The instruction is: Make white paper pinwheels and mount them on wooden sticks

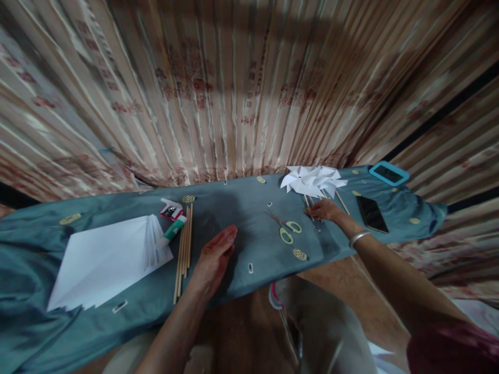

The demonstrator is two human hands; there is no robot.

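My right hand (324, 210) has its fingertips closed on the wooden stick of a paper pinwheel at the table's far right. Several white pinwheels (314, 182) lie there overlapping, their sticks (343, 201) pointing toward me. Over the middle of the cloth is my left hand (216, 254), fingers stretched out and nothing in it. Just left of it lies a row of loose wooden sticks (184, 249). Scissors (286, 228) with pale green handles rest between my two hands, nearer the right one.
White paper sheets (101, 254) are fanned out at the left, with a glue stick (174, 230) and a small open box (170, 210) beside them. A dark phone (372, 214) and a blue-framed device (389, 173) lie at the right end. A curtain (241, 104) hangs behind the cloth-covered table (249, 208).
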